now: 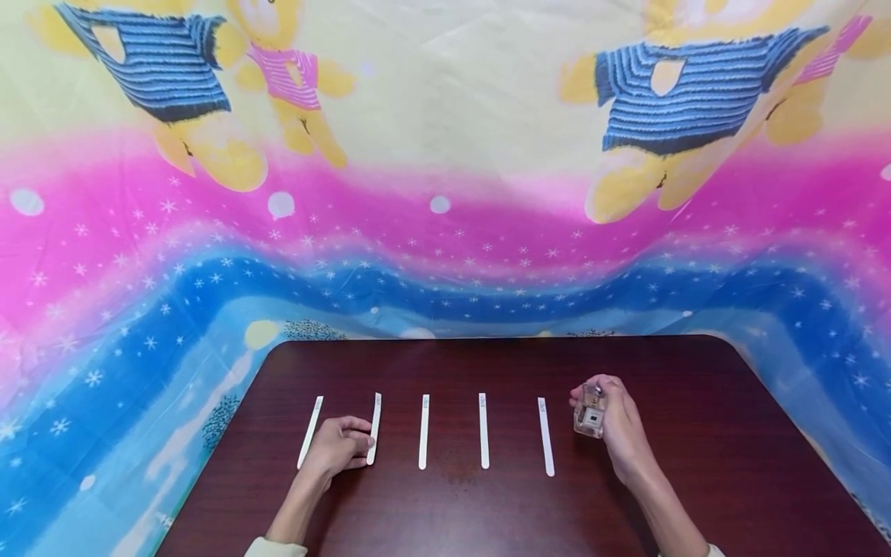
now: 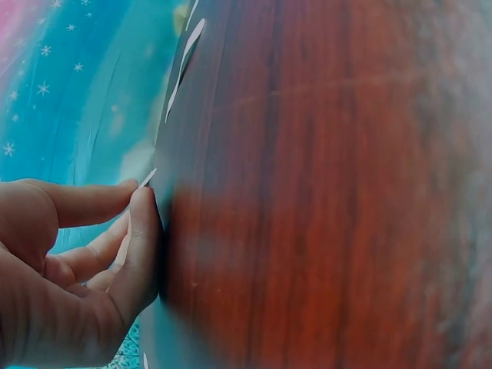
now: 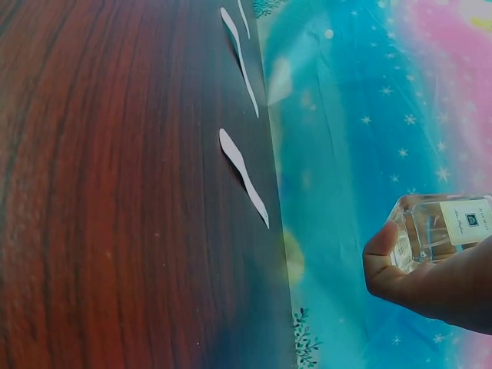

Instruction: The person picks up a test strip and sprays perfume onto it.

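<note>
Several slim white paper strips, like perfume test strips, lie in a row on the dark table, each with small writing at its far end. My left hand (image 1: 336,446) pinches the near part of the second strip from the left (image 1: 377,411) between thumb and fingers; in the left wrist view the strip's tip (image 2: 148,177) pokes out past the fingertips. The leftmost strip (image 1: 312,425) is partly behind that hand. On the right, beyond the last strip (image 1: 546,437), my right hand (image 1: 624,429) grips a clear glass perfume bottle (image 3: 427,234) with a pale label.
Three more strips, the middle strip (image 1: 424,433) among them, are spaced out between my hands. The brown wooden table (image 1: 445,518) has rounded far corners. A patterned cloth (image 1: 445,255) with bears and snowflakes hangs behind and around it.
</note>
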`<state>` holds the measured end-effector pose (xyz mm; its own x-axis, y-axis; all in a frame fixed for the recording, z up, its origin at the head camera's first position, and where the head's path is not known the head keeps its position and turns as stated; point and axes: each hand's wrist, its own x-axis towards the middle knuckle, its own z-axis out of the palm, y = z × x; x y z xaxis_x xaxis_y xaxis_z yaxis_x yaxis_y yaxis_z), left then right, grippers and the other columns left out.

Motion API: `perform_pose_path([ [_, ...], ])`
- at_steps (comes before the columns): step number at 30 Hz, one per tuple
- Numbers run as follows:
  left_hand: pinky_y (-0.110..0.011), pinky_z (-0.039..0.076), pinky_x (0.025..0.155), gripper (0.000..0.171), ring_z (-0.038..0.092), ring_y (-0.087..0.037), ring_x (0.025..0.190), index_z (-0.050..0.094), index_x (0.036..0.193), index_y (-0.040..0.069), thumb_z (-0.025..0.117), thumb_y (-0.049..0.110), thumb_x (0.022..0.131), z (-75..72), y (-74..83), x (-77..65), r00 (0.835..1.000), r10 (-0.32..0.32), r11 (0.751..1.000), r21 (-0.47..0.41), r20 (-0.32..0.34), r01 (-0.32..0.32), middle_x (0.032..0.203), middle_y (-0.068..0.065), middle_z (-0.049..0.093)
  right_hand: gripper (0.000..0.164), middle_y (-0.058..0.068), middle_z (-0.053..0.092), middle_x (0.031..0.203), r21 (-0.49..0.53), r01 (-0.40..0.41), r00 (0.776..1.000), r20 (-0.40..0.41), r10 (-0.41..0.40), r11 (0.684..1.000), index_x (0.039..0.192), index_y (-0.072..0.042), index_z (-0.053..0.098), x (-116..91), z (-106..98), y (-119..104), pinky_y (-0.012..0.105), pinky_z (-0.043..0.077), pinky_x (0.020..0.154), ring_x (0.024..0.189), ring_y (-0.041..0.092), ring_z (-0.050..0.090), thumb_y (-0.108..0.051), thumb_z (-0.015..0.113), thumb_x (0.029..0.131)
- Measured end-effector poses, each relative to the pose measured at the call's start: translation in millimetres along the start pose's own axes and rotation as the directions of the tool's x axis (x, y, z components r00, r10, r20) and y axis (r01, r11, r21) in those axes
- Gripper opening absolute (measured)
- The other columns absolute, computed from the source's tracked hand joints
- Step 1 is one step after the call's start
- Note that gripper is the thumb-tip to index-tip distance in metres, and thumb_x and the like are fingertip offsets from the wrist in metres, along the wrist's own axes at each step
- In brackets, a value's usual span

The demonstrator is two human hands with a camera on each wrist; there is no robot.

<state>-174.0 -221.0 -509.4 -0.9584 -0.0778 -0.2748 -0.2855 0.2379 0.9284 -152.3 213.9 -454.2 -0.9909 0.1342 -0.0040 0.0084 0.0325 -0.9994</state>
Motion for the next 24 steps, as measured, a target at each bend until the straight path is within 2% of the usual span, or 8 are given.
perform_pose_path([
  [9, -0.036, 0.067, 0.065, 0.026, 0.068, -0.017, 0.073, 0.068, 0.115, -0.012, 0.069, -0.010, 0.089, -2.3, 4.1, -1.3, 0.999, 0.016, 0.996, 0.090, -0.048, -0.012, 0.090, -0.015, 0.076, 0.038, -0.017, 0.071, 0.096, 0.009, 0.005, 1.000, -0.001, -0.005, 1.000, 0.119, -0.005, 0.047, -0.1, 0.7, 0.8, 0.025, 0.063, 0.080, 0.098, 0.004, 0.072, -0.032, 0.021, 0.118],
  [19, -0.032, 0.063, 0.061, 0.023, 0.067, -0.016, 0.071, 0.070, 0.112, -0.009, 0.075, -0.003, 0.090, -5.4, 3.8, -3.3, 0.995, 0.042, 0.985, 0.171, -0.086, -0.027, 0.086, -0.010, 0.076, 0.039, -0.017, 0.070, 0.097, -0.004, -0.011, 1.000, 0.002, 0.011, 1.000, 0.121, -0.005, 0.046, -0.7, -1.9, -0.4, 0.026, 0.064, 0.080, 0.097, 0.002, 0.071, -0.033, 0.019, 0.118],
  [24, -0.032, 0.063, 0.062, 0.023, 0.069, -0.017, 0.072, 0.071, 0.112, -0.007, 0.077, 0.002, 0.092, -2.9, 7.9, -10.4, 0.995, 0.054, 0.985, 0.167, -0.089, -0.038, 0.089, -0.012, 0.078, 0.040, -0.018, 0.070, 0.097, -0.013, -0.018, 1.000, 0.001, 0.018, 1.000, 0.122, -0.005, 0.046, -0.8, -4.0, -0.6, 0.024, 0.063, 0.082, 0.097, 0.001, 0.071, -0.034, 0.018, 0.118],
])
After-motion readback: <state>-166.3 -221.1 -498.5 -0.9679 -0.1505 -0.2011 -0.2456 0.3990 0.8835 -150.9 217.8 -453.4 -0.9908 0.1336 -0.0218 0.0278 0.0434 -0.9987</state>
